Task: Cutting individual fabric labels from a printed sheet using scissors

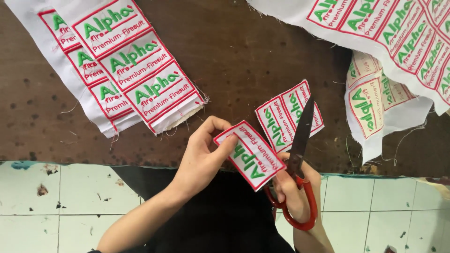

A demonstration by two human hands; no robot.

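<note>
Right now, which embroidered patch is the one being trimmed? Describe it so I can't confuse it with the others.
Start at the dark brown wooden table and go to its near edge. There the left hand pinches one white rectangular cloth patch with red border and green lettering, beside the red-handled scissors in the right hand. Unlike the others, it is single and lifted.

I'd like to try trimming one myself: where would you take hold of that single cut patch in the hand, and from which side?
Probably by its upper short end, from the left. The patch is flat, thin cloth, so a thumb-and-finger pinch suits it, as the left hand does. The scissors in the right hand lie by its lower right end, so that side is best avoided.
</note>
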